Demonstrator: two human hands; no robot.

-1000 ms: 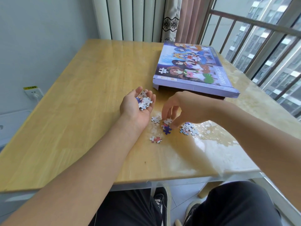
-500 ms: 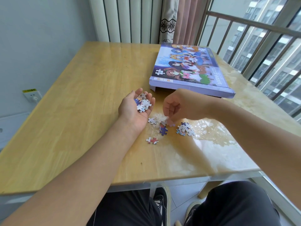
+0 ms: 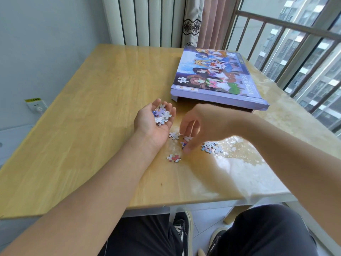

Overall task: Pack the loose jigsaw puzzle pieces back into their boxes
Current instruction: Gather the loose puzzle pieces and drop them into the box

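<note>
You sat at a pale wooden bench [image 3: 77, 137], looking down at both bare forearms. Your left hand [image 3: 154, 120] lay palm up on the bench, fingers loosely cupped, cradling a small heap of jigsaw pieces [image 3: 162, 114]. Your right hand [image 3: 198, 124] reached down beside it, fingers curled toward the bench, with the fingertips [image 3: 187, 149] touching a few loose pieces [image 3: 186, 140]; motion blur made it hard to tell whether any piece was actually pinched. One white piece [image 3: 174, 135] lay just beside the heel of your left hand. A red-and-white piece [image 3: 173, 158] lay nearer to you, apart from the rest. A small cluster of pieces [image 3: 211, 147] sat just to the right of your right hand, on a glossy patch of the bench. The puzzle box [image 3: 217, 76], purple with a cartoon picture on its lid, rested further back on the right side of the bench, its near edge raised slightly off the surface.
</note>
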